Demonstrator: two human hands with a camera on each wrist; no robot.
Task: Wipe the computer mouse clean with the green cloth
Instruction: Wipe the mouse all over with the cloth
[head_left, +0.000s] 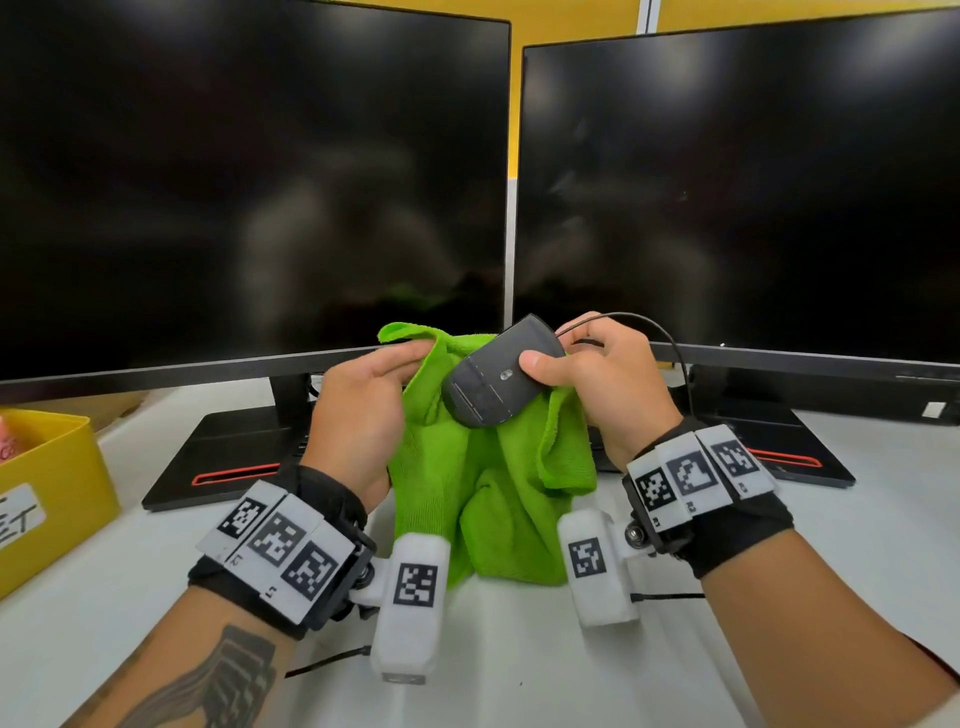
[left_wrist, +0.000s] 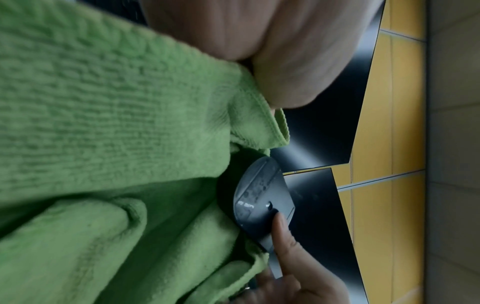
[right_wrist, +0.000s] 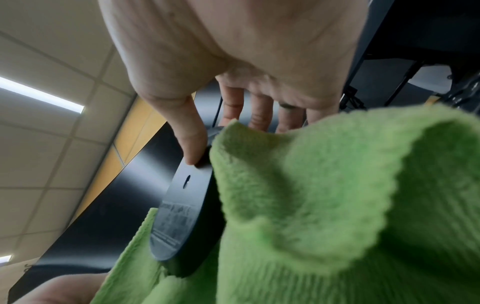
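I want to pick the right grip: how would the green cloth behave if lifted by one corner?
Likely floppy: the green cloth hangs in soft folds below the left hand and drapes round the mouse. Probably light. Its fuzzy pile looks grippy, not slippery.

My right hand pinches the computer mouse, thumb on its flat underside, fingers behind it; the green cloth bunches against the mouse's right.

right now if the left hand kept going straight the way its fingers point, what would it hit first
Most likely the mouse. The left hand pinches the cloth with fingers aimed rightward at the mouse, which the right hand holds. Cloth lies between them; depth is hard to judge.
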